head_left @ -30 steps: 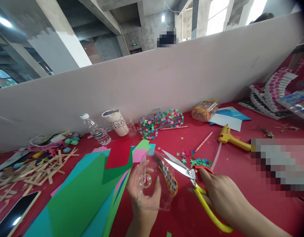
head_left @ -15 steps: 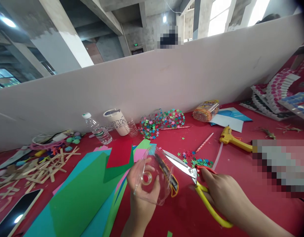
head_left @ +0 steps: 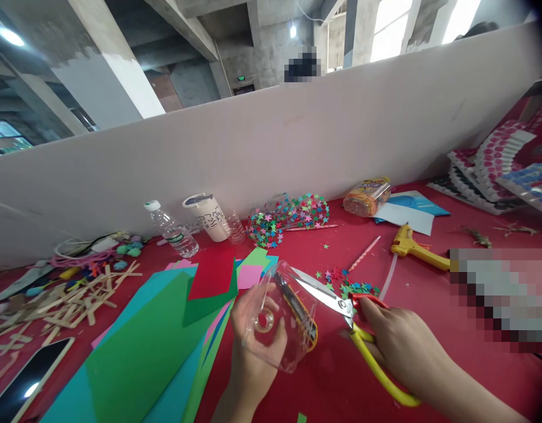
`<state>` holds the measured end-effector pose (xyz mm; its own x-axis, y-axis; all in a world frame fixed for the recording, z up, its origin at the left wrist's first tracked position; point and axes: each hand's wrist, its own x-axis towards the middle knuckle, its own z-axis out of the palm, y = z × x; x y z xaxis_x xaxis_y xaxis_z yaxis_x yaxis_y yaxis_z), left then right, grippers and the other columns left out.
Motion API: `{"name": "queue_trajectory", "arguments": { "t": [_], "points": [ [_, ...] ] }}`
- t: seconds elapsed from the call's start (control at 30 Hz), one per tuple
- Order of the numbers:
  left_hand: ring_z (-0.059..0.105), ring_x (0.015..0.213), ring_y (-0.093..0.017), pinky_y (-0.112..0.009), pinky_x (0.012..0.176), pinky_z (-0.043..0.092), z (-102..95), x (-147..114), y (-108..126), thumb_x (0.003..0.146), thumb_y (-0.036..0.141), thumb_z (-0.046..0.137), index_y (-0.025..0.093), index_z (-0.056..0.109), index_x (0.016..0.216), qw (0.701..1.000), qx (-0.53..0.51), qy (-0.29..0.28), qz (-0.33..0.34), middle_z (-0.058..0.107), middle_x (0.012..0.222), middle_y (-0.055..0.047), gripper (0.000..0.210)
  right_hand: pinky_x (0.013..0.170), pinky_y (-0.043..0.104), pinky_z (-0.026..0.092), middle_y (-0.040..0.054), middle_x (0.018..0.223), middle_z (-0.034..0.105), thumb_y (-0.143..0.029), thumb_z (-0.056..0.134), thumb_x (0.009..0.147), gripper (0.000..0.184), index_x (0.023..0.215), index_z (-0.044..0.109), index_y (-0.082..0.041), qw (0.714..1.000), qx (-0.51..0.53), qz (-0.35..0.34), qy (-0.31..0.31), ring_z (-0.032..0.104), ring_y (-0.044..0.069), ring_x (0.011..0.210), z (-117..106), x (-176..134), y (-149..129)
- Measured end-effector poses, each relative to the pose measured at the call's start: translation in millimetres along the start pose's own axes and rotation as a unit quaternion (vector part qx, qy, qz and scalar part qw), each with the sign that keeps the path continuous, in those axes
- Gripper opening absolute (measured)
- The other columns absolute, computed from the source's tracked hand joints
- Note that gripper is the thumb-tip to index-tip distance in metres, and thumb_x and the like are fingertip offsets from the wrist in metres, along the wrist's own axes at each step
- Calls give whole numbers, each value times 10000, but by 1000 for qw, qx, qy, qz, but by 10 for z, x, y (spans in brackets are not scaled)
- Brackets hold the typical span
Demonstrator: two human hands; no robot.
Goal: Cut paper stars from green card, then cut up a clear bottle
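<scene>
My left hand [head_left: 257, 346] is closed around a clear cut-off bottle top [head_left: 279, 349], its round neck turned towards me. In my right hand [head_left: 398, 335] is a pair of scissors [head_left: 327, 294] with one red and one yellow handle. The handles are spread apart, and the blades point left, their tips by the upper right edge of the plastic. Behind the bottle top a yellow and black utility knife [head_left: 312, 332] lies on the red table, partly seen through it. Star sequins [head_left: 359, 289] are scattered beyond the scissors.
Coloured paper sheets [head_left: 142, 329] spread to the left, near wooden sticks [head_left: 90, 299] and a phone [head_left: 33, 382]. Along the white partition [head_left: 262, 153] stand a water bottle [head_left: 176, 235], a white cup [head_left: 209, 217] and a star-covered bottle [head_left: 292, 217]. A yellow glue gun [head_left: 416, 249] lies right.
My left hand and the bottle top have shifted slightly right and down, covering more of the knife. The scissors have barely moved.
</scene>
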<state>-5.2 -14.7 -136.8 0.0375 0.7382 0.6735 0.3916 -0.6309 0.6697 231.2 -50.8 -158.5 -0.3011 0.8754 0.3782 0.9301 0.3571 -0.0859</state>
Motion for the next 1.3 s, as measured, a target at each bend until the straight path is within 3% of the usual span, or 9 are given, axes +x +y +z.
{"name": "queue_trajectory", "arguments": {
  "t": [0.2,0.4,0.53,0.7,0.9,1.1,1.3],
  "points": [
    [641,778,-156,-317,664,575,-34,-2,-28,757,27,577,227,379,1291,1000,14,4,-3,608,1112,-134,603,413,274,119,6,434,594,-393,420,924,206,823,441,-214,1000,-14,1,5,597,264,347,1,2,-26],
    [654,967,-226,-379,766,573,-48,-50,-94,766,47,562,225,367,1292,999,11,-25,-34,613,1162,-149,589,433,280,122,7,451,589,-426,367,951,258,861,459,-203,999,-19,23,-13,623,276,387,-40,19,-66],
    [660,962,-217,-371,785,577,-19,-96,-73,765,51,562,228,370,1297,999,20,-44,-17,633,1145,-129,593,440,282,140,9,469,595,-406,340,957,255,883,464,-196,1000,-12,28,-8,632,278,411,-53,27,-55],
    [654,964,-187,-356,832,560,-25,-100,-14,787,54,535,216,374,1278,996,51,-60,-41,615,1171,-121,542,425,281,125,4,441,591,-384,307,968,261,860,460,-203,1000,-15,10,14,609,274,361,-45,30,-17],
    [645,1039,-212,-327,835,557,-66,-42,19,782,46,532,199,438,1223,992,101,-80,-5,621,1167,-133,475,398,273,126,-8,401,568,-429,272,989,326,827,452,-211,1000,-15,3,23,592,262,323,-15,19,-13],
    [647,948,-194,-368,822,543,-41,-65,-7,794,73,521,217,370,1269,996,1,-60,-67,606,1153,-126,520,411,283,114,1,413,571,-428,271,987,341,806,463,-212,999,-29,-3,30,589,266,326,-66,28,5],
    [616,868,-148,-340,823,517,-76,-59,78,790,57,533,278,346,1273,983,-59,-130,-113,585,1153,-90,563,426,289,119,8,437,569,-439,302,973,330,784,456,-216,1000,-22,4,15,593,272,355,-112,65,13]
  ]
}}
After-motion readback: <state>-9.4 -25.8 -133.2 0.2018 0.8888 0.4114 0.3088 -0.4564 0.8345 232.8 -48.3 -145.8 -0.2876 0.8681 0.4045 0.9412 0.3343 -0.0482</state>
